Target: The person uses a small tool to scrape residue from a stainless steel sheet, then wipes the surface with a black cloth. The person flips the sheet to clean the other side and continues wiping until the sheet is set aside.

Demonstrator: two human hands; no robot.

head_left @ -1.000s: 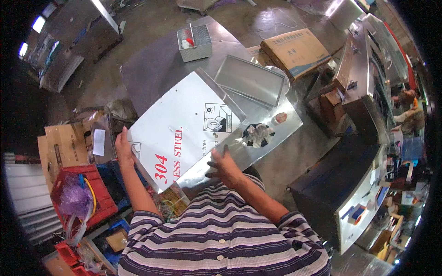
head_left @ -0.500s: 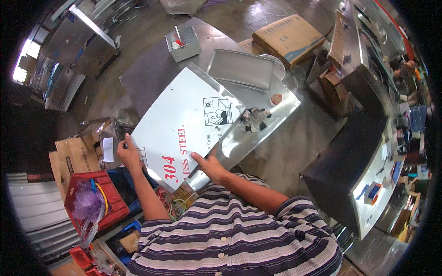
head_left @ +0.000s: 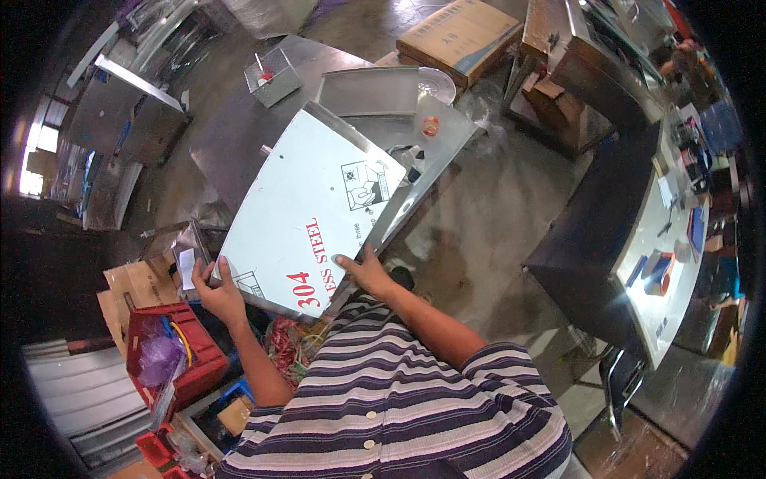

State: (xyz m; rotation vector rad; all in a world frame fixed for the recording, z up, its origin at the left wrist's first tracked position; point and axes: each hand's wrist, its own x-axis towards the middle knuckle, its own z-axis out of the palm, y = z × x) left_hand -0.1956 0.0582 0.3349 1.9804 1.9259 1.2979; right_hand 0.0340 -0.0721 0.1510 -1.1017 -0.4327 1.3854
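Head view: white film-covered steel sheet point(head_left: 307, 207) held tilted over a metal worktable point(head_left: 231, 128), with left hand point(head_left: 217, 291) clamped on the near left corner, fingers curled over the edge. Right hand point(head_left: 363, 271) pressed on the near right edge, fingers together on the panel. Red crate point(head_left: 171, 351) down at near left, cardboard box point(head_left: 463, 36) far right.

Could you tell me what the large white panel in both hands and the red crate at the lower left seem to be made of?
The white panel looks like sheet metal under a white protective film: its bare edges shine silver. Both the left hand and the right hand grip its near edge. The red crate appears to be moulded plastic, matte with ribbed walls.
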